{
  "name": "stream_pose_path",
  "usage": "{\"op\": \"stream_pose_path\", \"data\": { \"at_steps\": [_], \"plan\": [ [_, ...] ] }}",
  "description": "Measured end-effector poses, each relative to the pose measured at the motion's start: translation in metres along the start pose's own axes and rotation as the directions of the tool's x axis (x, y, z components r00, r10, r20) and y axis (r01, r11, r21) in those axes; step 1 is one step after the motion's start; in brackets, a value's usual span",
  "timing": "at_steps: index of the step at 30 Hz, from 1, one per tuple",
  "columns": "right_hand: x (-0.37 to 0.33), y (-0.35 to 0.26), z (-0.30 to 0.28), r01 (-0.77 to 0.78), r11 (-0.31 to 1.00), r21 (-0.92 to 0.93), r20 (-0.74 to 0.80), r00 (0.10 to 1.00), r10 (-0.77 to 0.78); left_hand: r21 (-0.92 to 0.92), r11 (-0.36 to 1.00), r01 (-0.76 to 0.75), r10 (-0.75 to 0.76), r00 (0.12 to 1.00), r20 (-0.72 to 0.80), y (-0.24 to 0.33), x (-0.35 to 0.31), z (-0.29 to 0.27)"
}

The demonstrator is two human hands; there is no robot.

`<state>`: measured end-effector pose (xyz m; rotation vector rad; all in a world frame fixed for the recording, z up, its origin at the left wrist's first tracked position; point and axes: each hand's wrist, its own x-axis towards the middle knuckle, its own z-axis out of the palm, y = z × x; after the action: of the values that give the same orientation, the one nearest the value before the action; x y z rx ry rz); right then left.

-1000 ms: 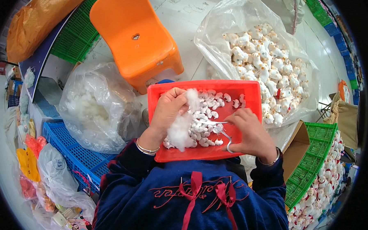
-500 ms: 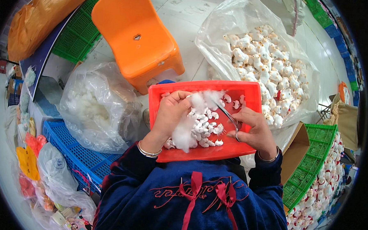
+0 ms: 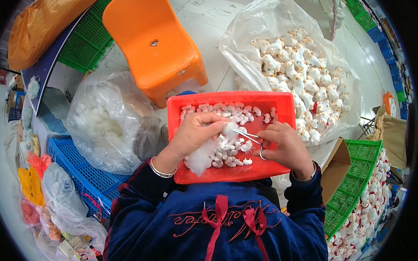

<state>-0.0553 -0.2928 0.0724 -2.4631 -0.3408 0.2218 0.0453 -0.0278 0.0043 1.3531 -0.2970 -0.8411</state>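
Note:
A shallow red tray (image 3: 278,167) sits on my lap, holding several small curved white plush pieces (image 3: 231,155). Above its middle, my left hand (image 3: 196,133) pinches a small white plush piece, partly covered by fingers and fluff. White stuffing (image 3: 228,128) shows at its fingertips, and a larger tuft of fluff (image 3: 201,160) lies just below this hand. My right hand (image 3: 283,142) grips slim metal forceps (image 3: 247,134) by their ring handles. Their two narrow jaws stand slightly apart, pointing left with the tips at the stuffing by my left fingers.
A clear bag of white fluff (image 3: 102,121) stands left, by a blue crate (image 3: 83,169). An orange chair (image 3: 152,39) is ahead. At right are a large bag of white plush toys (image 3: 304,78), a cardboard box (image 3: 335,168) and a green crate (image 3: 353,183).
Both hands have come lower and nearer each other. The forceps have turned from slanting steeply to lying flatter, jaws now apart. The fluff by the left fingers looks smaller, and more pieces show behind.

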Motion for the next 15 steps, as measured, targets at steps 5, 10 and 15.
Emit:
{"op": "stream_pose_path", "data": {
  "at_steps": [5, 10, 15],
  "plan": [
    [-0.003, -0.001, -0.004, -0.041, 0.999, -0.004, 0.048, 0.998, 0.042, 0.166, 0.981, -0.096, 0.095, 0.995, 0.013, 0.006, 0.002, -0.004],
    [-0.004, -0.008, -0.013, -0.091, 0.994, -0.059, 0.131, 0.986, 0.098, 0.134, 0.991, 0.013, -0.023, 0.997, 0.07, 0.014, 0.004, 0.002],
    [-0.007, -0.008, -0.004, -0.06, 0.988, -0.141, 0.051, 0.996, 0.068, 0.214, 0.975, -0.06, 0.05, 0.997, 0.053, 0.014, 0.003, 0.004]
  ]
}}
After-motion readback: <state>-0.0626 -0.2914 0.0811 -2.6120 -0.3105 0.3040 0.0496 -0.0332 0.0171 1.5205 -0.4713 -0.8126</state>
